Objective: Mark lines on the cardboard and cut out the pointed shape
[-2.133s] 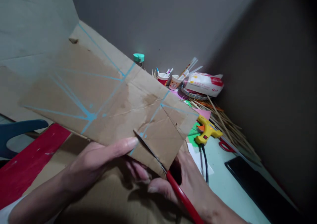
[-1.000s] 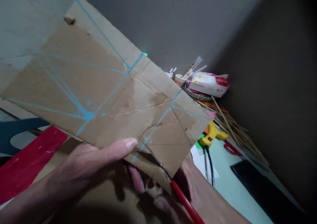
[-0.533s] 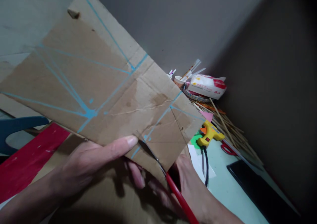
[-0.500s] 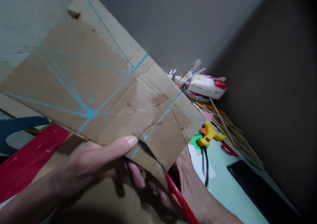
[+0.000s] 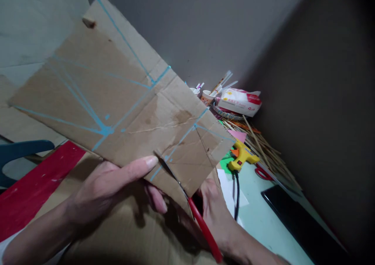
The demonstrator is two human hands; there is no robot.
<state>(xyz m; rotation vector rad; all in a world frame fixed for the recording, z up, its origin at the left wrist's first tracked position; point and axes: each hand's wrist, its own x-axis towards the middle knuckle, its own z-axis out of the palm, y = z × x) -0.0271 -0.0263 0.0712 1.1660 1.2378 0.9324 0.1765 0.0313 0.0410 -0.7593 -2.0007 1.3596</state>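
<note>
A tilted piece of brown cardboard point(image 5: 140, 112) with blue marker lines fills the middle of the view. My left hand point(image 5: 114, 183) pinches its lower edge, thumb on top and fingers underneath. At the lower right, my right hand point(image 5: 216, 210) grips red-handled scissors point(image 5: 202, 226), its fingers mostly hidden under the cardboard and the handle. One blade lies over the cardboard, its tip close to my left thumb and by a blue line; the other blade is out of sight beneath. A cut runs along the blade from the cardboard's lower right edge.
A yellow glue gun point(image 5: 243, 155) with a black cord lies right of the cardboard, near red-handled scissors point(image 5: 263, 173) and a black flat object point(image 5: 295, 222). Thin sticks point(image 5: 263, 152), paper cups point(image 5: 207, 97) and a tissue pack point(image 5: 240, 101) stand behind. A blue handle point(image 5: 26, 148) is at left.
The cardboard, both hands and the scissors appear slightly shifted left in view, along with the background. The blade stays in the cardboard, and both holds are the same.
</note>
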